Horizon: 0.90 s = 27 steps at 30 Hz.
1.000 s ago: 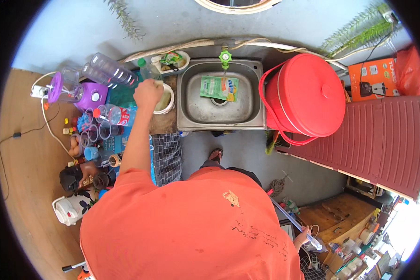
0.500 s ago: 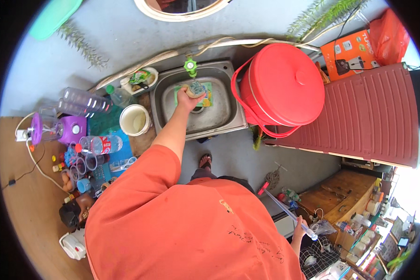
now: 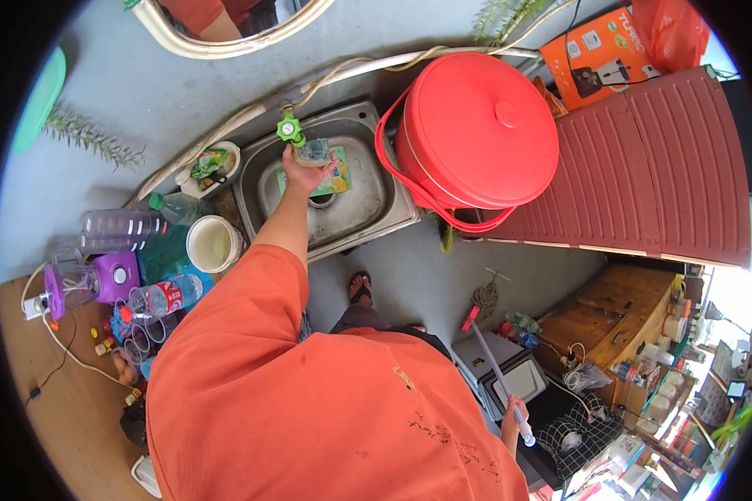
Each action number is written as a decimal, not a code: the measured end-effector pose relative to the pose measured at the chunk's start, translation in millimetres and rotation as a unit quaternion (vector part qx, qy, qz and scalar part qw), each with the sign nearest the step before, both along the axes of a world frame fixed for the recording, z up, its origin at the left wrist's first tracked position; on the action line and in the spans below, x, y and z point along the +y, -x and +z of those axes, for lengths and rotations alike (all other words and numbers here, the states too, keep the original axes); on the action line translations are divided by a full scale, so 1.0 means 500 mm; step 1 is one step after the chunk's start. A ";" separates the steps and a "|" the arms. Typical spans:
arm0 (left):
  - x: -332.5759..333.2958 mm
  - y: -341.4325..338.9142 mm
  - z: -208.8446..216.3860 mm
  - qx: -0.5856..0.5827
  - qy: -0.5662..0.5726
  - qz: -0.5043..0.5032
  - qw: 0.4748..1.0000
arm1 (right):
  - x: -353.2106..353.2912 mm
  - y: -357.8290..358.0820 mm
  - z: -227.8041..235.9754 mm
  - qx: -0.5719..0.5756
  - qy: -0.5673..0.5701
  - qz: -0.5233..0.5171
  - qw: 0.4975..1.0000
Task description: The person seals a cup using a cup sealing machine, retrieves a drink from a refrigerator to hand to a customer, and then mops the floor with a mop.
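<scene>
Over the sink [image 3: 368, 196], left hand [image 3: 303, 173] outstretched

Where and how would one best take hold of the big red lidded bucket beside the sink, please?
Probably by the curved handle of the red bucket, hooked from beneath, coming from the near side: the loop hangs down along the bucket's near, left part and seems to stand off its body. The round knob better suits raising the lid alone.
</scene>
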<state>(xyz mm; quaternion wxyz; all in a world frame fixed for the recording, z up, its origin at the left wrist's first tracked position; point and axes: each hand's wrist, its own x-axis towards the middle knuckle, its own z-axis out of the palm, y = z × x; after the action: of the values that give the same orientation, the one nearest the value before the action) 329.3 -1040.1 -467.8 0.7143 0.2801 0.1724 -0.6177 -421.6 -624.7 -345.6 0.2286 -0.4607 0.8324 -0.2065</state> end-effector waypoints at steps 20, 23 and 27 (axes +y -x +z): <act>-0.065 -0.083 -0.179 -0.087 -0.029 -0.091 0.992 | -0.119 -0.127 0.051 0.020 -0.034 0.077 0.996; -0.055 -0.078 -0.155 -0.149 -0.087 -0.096 0.980 | -0.089 -0.125 0.059 -0.013 -0.017 0.055 0.998; -0.052 -0.097 -0.218 -0.219 -0.136 -0.088 0.962 | -0.037 -0.117 0.055 -0.032 0.024 0.048 0.998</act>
<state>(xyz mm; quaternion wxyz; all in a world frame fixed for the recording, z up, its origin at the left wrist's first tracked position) 377.7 -1066.0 -576.7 0.6327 0.5170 0.0689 -0.5724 -362.9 -643.3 -318.0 0.2534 -0.4988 0.7963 -0.2302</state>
